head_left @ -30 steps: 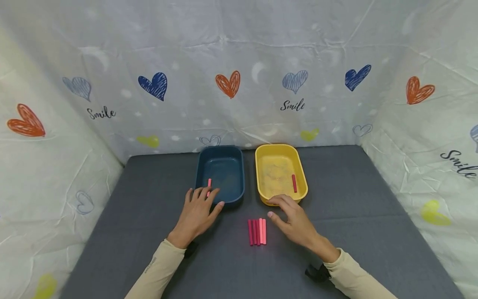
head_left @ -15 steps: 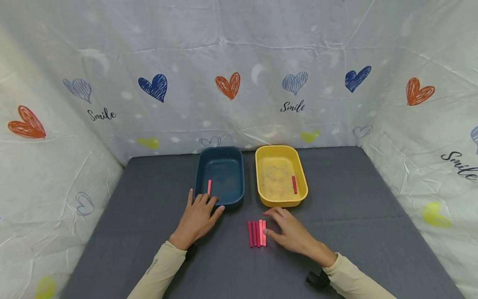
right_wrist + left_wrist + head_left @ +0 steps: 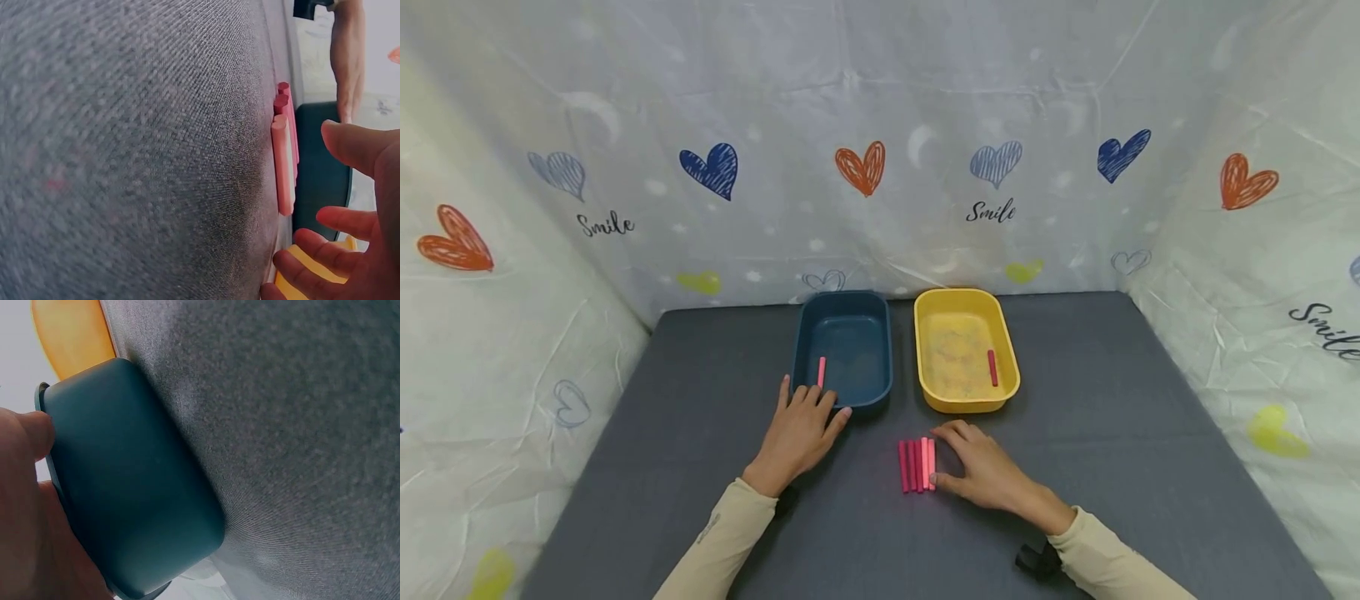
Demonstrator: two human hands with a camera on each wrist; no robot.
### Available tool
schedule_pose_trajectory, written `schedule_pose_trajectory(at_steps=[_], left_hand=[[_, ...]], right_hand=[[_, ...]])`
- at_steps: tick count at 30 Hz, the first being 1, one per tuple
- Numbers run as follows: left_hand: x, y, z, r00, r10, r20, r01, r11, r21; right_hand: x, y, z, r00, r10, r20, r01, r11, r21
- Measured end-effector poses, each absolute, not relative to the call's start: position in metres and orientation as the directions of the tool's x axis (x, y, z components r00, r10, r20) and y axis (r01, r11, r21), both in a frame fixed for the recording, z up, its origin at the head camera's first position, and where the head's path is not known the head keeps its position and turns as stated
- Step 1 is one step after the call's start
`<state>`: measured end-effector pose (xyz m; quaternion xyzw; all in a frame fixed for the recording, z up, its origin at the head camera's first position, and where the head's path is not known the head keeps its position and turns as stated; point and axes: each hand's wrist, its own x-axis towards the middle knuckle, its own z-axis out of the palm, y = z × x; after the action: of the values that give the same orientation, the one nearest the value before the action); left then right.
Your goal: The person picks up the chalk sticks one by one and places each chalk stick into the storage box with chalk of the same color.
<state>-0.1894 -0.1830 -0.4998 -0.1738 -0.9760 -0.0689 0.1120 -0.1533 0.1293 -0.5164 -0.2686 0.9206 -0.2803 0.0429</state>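
In the head view my left hand rests at the near rim of a blue tub, fingers reaching over the edge. The left wrist view has the thumb against the rim of that tub. Inside lies one pink stick, partly hidden by the fingers. My right hand is at the right end of a row of short sticks, thumb and fingers apart around the outermost pink stick. Dark red sticks make up the row's left side. In the right wrist view the fingers stand apart from the pink stick.
Right of the blue tub stands a yellow tub holding one dark red stick. Both tubs are at the back of the grey table, before a white curtain printed with hearts.
My right hand has drawn back from the yellow tub's near edge and come down to the right end of the row. The left hand's fingers have shifted slightly at the blue tub's rim.
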Motion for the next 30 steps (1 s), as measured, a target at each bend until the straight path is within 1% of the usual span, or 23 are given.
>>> schedule_pose_trajectory(at_steps=[11, 15, 30], left_hand=[[-0.1938, -0.1823, -0.4983, -0.908, 0.33, 0.26, 0.358, 0.931, 0.068], [-0.1919, -0.1821, -0.4983, -0.911, 0.332, 0.245, 0.356, 0.932, 0.062], [-0.1908, -0.1822, -0.4986, -0.91, 0.332, 0.248, 0.358, 0.932, 0.065]], right_hand=[[-0.1569, 0.1263, -0.516, -0.86, -0.509, 0.045, -0.46, 0.733, -0.501], [-0.1562, 0.1267, -0.517, -0.863, -0.505, 0.033, -0.452, 0.74, -0.498], [-0.1563, 0.1236, -0.5182, -0.87, -0.494, 0.011, -0.447, 0.777, -0.444]])
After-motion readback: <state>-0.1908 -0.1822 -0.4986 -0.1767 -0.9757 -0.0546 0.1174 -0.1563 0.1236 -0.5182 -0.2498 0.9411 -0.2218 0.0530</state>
